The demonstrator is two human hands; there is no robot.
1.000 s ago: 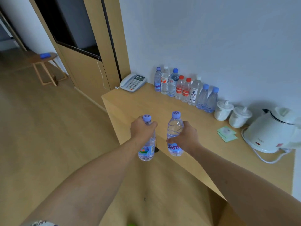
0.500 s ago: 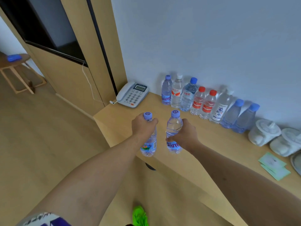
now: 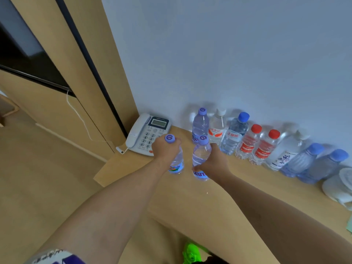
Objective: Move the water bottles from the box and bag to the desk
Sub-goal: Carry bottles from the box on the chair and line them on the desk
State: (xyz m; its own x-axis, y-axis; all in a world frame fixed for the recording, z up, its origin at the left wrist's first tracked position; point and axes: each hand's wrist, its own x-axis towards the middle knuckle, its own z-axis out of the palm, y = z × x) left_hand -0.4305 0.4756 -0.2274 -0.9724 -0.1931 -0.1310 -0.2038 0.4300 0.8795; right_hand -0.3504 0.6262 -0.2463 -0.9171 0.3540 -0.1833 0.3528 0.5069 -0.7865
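The left hand (image 3: 165,151) has its fingers curled round the shoulder of a small water bottle (image 3: 176,164), just under the lilac cap, while the right hand (image 3: 213,162) wraps the waist of a second bottle (image 3: 201,155) lower down, thumb across its label. Both bottles stand upright over the desk (image 3: 200,206) near its left end, a little in from the front edge; whether their bases already touch the wood I cannot tell, since the hands and the angle hide the bottoms. Judging by the clear contents, they are full, so fairly heavy for their size, with thin walls that would dent under a hard squeeze and smooth plastic that may slip. The ribbed waist or the neck below the cap looks the surest hold. Behind them, along the back edge against the wall, a row of bottles (image 3: 245,143) runs rightward, and a telephone (image 3: 146,134) sits at the back left corner. At the right edge a white lidded cup (image 3: 341,185) is cut off by the frame. Neither the box nor the bag is in view, so how many bottles remain cannot be judged.
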